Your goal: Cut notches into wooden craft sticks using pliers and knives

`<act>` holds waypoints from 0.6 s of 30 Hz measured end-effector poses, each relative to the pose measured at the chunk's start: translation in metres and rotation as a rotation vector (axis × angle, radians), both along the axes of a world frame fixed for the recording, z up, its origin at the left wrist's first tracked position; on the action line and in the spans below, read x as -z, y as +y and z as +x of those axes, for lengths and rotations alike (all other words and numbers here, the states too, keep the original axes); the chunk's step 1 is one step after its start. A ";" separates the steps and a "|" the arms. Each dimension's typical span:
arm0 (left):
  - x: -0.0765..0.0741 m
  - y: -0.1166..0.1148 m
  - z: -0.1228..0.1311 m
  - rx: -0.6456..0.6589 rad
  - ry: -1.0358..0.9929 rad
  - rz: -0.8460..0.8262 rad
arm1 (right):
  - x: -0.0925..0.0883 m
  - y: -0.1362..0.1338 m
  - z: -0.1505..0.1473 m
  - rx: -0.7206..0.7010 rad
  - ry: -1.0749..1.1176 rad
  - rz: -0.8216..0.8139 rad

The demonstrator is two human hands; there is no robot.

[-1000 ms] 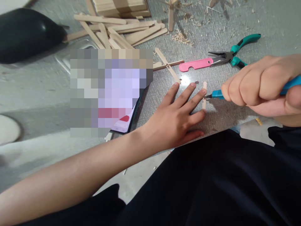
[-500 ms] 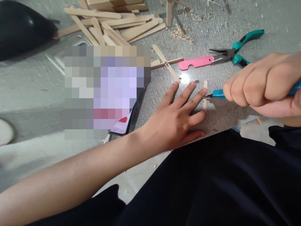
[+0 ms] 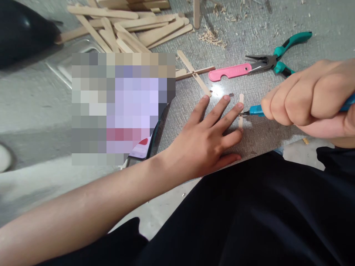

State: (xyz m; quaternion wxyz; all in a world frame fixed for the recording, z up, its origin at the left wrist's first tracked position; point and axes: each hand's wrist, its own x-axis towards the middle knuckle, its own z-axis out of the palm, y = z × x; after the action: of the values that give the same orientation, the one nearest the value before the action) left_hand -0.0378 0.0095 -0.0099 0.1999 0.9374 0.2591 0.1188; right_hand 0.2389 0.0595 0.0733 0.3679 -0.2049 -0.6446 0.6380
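"How do our hands stand?"
"Our right hand (image 3: 307, 96) grips the blue tool (image 3: 255, 110), its tip at the stick (image 3: 240, 122); our left hand (image 3: 206, 138) lies flat, fingers spread, two against that stick."
"How might it handle?"
"Light and stiff, we judge, but easily split; we'd press near both ends. It lies on the table (image 3: 176, 123), the pliers (image 3: 273, 62) beyond."

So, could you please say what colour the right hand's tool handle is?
The tool handle is blue, best seen in the head view.
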 end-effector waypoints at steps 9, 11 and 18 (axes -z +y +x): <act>-0.003 0.001 0.000 0.005 0.013 0.004 | -0.007 -0.003 0.003 0.019 -0.074 -0.023; -0.004 0.001 0.000 0.005 0.023 -0.006 | -0.007 -0.003 0.004 0.025 -0.081 -0.041; -0.002 0.000 0.000 0.006 0.008 0.010 | -0.018 0.001 -0.004 -0.008 -0.114 -0.057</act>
State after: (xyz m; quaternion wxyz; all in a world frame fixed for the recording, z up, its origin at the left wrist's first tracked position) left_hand -0.0381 0.0095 -0.0080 0.1946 0.9397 0.2563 0.1158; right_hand 0.2352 0.0602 0.0908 0.3222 -0.2487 -0.6470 0.6448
